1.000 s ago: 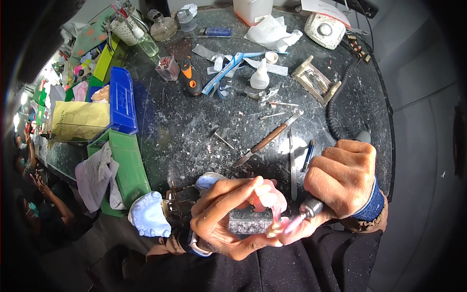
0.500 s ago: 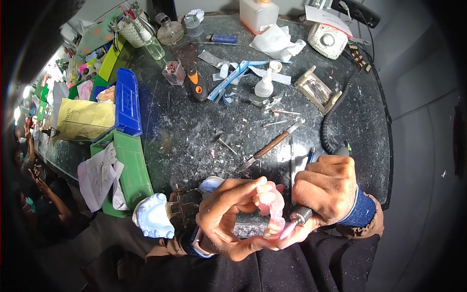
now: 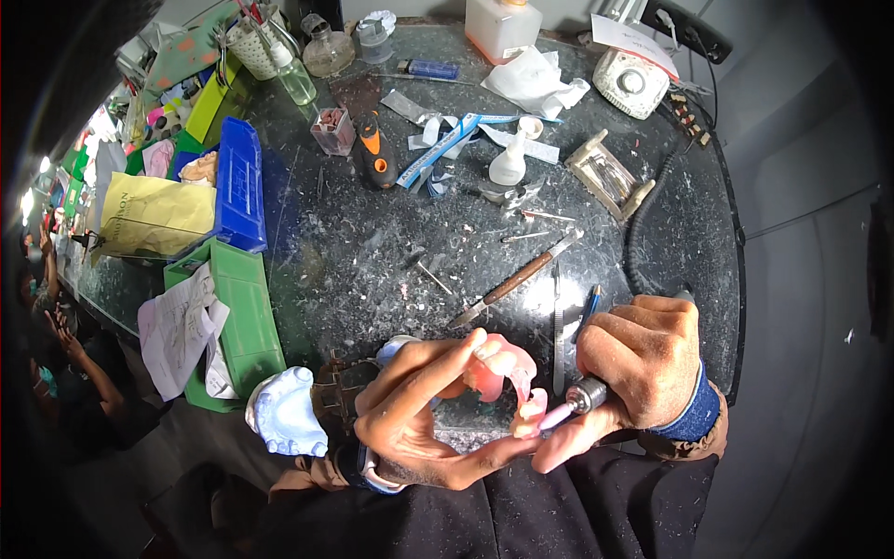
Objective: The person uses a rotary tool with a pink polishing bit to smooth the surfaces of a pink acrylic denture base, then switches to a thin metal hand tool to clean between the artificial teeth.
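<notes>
My left hand point(image 3: 410, 415) holds a curved pink dental plate with teeth point(image 3: 514, 359), its fingertips at the upper end and its thumb at the lower end. My right hand point(image 3: 641, 359) is closed around a metal rotary handpiece point(image 3: 587, 394), whose pale pink tapered tip point(image 3: 557, 416) meets or lies just beside the plate's lower end. Left of my hands, a pale blue dental cast point(image 3: 289, 410) sits on a metal articulator point(image 3: 340, 391). A speckled block point(image 3: 475, 441) lies beneath the plate. A scalpel point(image 3: 557, 326) and a pen point(image 3: 590, 303) lie beyond my right hand.
A wooden-handled knife point(image 3: 517, 279), white bottle point(image 3: 507, 166), tape strips, tool tray point(image 3: 610, 172) and control box point(image 3: 631, 82) are on the dark bench point(image 3: 354, 252). Blue point(image 3: 237, 186) and green bins point(image 3: 237, 326) line the left. A coiled cord runs right. Other people sit far left.
My right hand has moved down from a second ago, still gripping the handpiece. My left hand has shifted slightly left and up, tilting the pink plate.
</notes>
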Tool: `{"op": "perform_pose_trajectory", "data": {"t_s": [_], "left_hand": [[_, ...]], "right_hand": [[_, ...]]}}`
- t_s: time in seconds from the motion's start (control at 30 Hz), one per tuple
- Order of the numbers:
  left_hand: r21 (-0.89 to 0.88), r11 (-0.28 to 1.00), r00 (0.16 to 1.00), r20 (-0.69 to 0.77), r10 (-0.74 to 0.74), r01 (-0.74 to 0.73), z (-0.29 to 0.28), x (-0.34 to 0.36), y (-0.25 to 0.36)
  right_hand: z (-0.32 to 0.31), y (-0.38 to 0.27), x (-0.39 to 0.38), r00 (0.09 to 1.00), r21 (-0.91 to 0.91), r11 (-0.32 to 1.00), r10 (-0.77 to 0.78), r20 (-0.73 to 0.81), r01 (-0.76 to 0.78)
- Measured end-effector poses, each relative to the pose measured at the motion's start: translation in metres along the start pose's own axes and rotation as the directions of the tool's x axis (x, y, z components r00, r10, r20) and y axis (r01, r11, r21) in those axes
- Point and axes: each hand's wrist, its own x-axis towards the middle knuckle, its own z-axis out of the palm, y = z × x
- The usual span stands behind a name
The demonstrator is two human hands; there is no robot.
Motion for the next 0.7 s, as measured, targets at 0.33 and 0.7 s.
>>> {"op": "perform_pose_trajectory", "data": {"t_s": [0.33,0.7], "left_hand": [[0.207,0.973,0.995,-0.003,0.102,-0.099,0.0013,0.0023,-0.0002],[0.310,0.935,0.983,0.008,0.181,-0.174,0.0017,0.0017,-0.0045]], "right_hand": [[-0.0049,-0.0080,-0.0054,0.996,-0.242,0.968,0.077,0.045,-0.064],[-0.0014,-0.0078,-0.0072,0.994,-0.373,0.925,0.100,0.040,-0.078]]}}
